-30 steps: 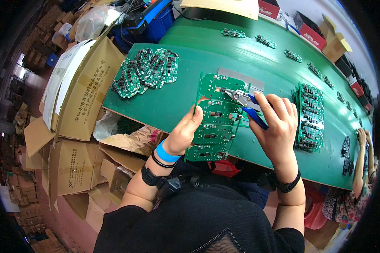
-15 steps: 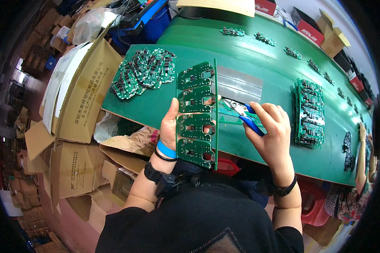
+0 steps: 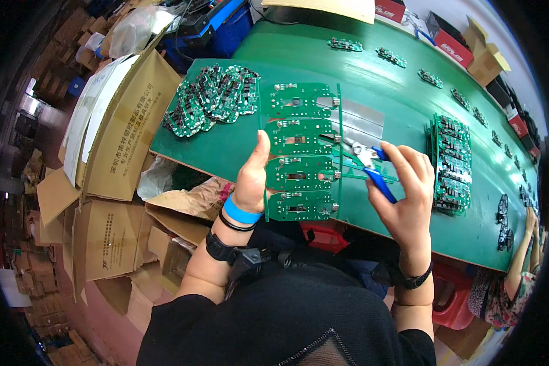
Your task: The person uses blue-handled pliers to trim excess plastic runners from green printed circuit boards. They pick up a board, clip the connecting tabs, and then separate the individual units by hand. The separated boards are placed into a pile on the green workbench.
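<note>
My left hand [image 3: 252, 180] is closed on the left edge of a green circuit board panel [image 3: 308, 144], which has several joined boards between two thin side strips. The panel is raised above the table with one broad face toward me. In my right hand [image 3: 409, 192] are blue-handled cutting pliers [image 3: 379, 177]. Their metal jaws point left, close to the panel's right strip; I cannot tell whether they touch it. Behind the panel and the pliers are grey flat sheets [image 3: 363, 119] on the table, and thin green strips lie partly hidden below them.
A heap of loose circuit boards [image 3: 216, 97] lies at the table's left. A stack of board panels [image 3: 451, 165] stands at right. Single boards [image 3: 430, 78] line the far side of the green table [image 3: 323, 61]. Cardboard boxes [image 3: 128, 134] crowd the left. Another person's hands [image 3: 531, 226] are far right.
The panel has turned from a slanted position to face me more fully, and its far edge has swung right. The pliers and my right hand have shifted slightly right.
</note>
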A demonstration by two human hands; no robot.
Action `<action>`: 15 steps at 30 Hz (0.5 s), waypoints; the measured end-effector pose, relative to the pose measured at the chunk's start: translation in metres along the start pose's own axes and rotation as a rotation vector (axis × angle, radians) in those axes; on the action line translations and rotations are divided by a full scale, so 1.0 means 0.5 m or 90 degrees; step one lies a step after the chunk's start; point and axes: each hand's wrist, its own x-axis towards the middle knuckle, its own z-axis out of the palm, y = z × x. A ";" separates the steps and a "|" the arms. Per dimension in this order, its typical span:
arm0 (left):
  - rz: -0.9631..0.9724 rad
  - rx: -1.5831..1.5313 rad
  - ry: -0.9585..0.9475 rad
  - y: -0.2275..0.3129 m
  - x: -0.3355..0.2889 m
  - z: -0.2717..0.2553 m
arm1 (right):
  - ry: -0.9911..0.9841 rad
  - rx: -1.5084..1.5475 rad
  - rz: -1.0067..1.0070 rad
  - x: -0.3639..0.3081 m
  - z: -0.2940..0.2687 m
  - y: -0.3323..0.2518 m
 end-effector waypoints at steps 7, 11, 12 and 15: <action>0.097 0.230 0.043 -0.008 0.005 0.044 | -0.045 -0.062 -0.058 0.010 0.026 -0.031; 0.149 0.297 0.063 -0.013 0.006 0.048 | -0.050 -0.082 -0.067 0.012 0.025 -0.034; 0.148 0.311 0.067 -0.012 0.004 0.047 | -0.051 -0.086 -0.070 0.013 0.025 -0.034; 0.147 0.310 0.050 -0.011 0.004 0.048 | -0.058 -0.096 -0.076 0.014 0.024 -0.032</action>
